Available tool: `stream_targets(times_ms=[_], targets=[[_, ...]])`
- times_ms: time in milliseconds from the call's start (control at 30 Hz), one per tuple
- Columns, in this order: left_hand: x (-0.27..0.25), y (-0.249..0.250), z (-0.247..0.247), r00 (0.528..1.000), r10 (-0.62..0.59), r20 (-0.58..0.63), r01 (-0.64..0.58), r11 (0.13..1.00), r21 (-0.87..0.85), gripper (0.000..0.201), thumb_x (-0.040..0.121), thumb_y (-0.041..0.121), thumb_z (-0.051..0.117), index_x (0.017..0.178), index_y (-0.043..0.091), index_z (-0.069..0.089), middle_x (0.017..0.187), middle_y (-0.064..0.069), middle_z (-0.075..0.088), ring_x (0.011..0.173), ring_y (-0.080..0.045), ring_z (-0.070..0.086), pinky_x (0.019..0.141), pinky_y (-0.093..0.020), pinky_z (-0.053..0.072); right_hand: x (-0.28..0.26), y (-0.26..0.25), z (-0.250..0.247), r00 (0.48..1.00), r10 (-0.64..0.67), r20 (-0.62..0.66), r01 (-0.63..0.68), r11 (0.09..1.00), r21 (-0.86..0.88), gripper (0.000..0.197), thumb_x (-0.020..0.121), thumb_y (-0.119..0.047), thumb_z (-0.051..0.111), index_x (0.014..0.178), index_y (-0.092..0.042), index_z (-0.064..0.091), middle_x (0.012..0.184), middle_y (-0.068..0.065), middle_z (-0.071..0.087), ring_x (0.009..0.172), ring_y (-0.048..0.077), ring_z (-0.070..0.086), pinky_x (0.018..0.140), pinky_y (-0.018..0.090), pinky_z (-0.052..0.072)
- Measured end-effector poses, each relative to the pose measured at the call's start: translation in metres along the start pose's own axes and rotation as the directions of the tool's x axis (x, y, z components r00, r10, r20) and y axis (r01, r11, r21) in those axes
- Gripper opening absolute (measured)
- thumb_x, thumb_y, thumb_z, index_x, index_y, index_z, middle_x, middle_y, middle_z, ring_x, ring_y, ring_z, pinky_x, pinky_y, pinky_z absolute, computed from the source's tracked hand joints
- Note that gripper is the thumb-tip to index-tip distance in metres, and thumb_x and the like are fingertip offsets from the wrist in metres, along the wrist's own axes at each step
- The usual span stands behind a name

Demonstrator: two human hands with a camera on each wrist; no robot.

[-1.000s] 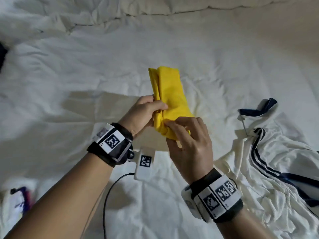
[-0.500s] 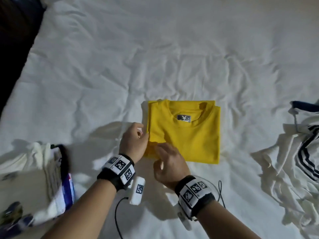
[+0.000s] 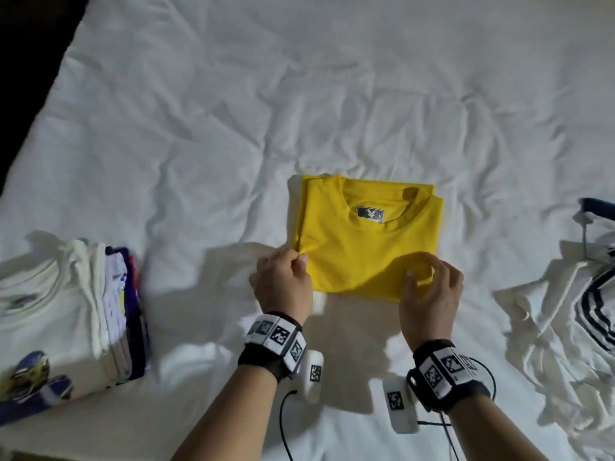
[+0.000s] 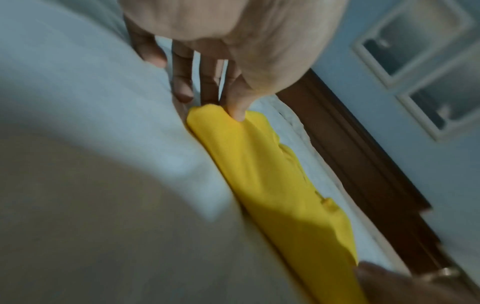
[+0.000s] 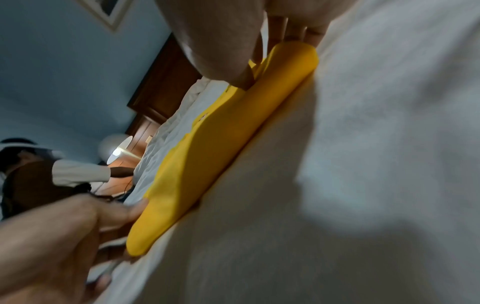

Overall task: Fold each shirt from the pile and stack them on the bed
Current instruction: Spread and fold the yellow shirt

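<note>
Two hands hold a folded yellow shirt [image 3: 369,241] flat on a white bed [image 3: 199,128].

From the head view, the left hand [image 3: 283,284] pinches the shirt's near left corner and the right hand [image 3: 431,294] curls over its near right corner; a stack of folded shirts [image 3: 63,311] sits at left and an unfolded striped white shirt [image 3: 572,327] is cut off at right. Only the wrist views show a dark wooden headboard [image 4: 363,160]; both are blurred.
</note>
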State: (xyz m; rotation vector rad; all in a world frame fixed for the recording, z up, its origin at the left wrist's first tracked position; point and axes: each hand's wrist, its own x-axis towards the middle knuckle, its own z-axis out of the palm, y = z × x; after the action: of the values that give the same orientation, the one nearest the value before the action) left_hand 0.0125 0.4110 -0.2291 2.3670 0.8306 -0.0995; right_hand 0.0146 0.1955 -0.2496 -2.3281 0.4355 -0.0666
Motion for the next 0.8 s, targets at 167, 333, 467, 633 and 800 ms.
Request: stream_targets(times_ms=[167,333,467,633,800], targets=[[0.004,-0.012,-0.005,0.972,-0.221,0.084,0.236,0.93,-0.281,0.031,0.085,0.04,0.064,0.06,0.024,0.054,0.062,0.001,0.058,0.077,-0.038,0.059,0.085,-0.051,0.052,0.009,-0.003,-0.004,0.992,0.122,0.022,-0.123,0.989,0.081,0.037,0.097,-0.012,0.065,0.134,-0.013,0.06,0.128,0.012,0.055,0.099,0.021,0.057,0.087,0.022,0.04],[0.008,-0.004,-0.004,0.965,-0.249,0.078,0.261,0.929,-0.261,0.024,0.09,0.042,0.067,0.075,0.024,0.066,0.077,0.006,0.07,0.085,-0.027,0.062,0.099,-0.045,0.042,0.02,-0.007,-0.007,0.956,0.292,0.011,-0.288,0.935,0.208,0.04,0.094,-0.03,0.072,0.13,-0.017,0.062,0.105,0.003,0.064,0.09,0.015,0.057,0.082,0.028,0.047],[0.007,0.002,-0.003,0.98,-0.197,0.019,0.198,0.972,-0.129,0.031,0.097,0.035,0.062,0.071,0.018,0.058,0.07,0.002,0.06,0.079,-0.028,0.051,0.083,-0.037,0.025,0.031,-0.013,-0.006,0.96,0.279,0.018,-0.278,0.944,0.179,0.03,0.095,-0.032,0.071,0.115,-0.01,0.068,0.09,0.002,0.064,0.084,0.022,0.058,0.068,0.018,0.034],[0.011,0.005,-0.006,0.979,-0.201,0.045,0.202,0.979,-0.01,0.026,0.098,0.036,0.058,0.079,0.019,0.06,0.077,0.003,0.059,0.082,-0.026,0.047,0.089,-0.041,0.026,0.046,-0.014,-0.003,0.941,0.333,0.062,-0.339,0.926,0.166,0.032,0.093,-0.05,0.064,0.102,-0.02,0.065,0.092,0.002,0.065,0.097,0.029,0.061,0.08,0.035,0.045],[0.02,0.011,-0.006,0.979,-0.159,0.127,0.149,0.985,0.083,0.037,0.101,0.04,0.047,0.071,0.019,0.05,0.081,-0.003,0.063,0.09,-0.032,0.054,0.09,-0.045,0.028,0.076,-0.02,0.002,0.946,0.322,0.044,-0.324,0.945,0.045,0.033,0.089,-0.064,0.059,0.094,-0.031,0.059,0.096,-0.005,0.065,0.1,0.029,0.06,0.101,0.052,0.042]])
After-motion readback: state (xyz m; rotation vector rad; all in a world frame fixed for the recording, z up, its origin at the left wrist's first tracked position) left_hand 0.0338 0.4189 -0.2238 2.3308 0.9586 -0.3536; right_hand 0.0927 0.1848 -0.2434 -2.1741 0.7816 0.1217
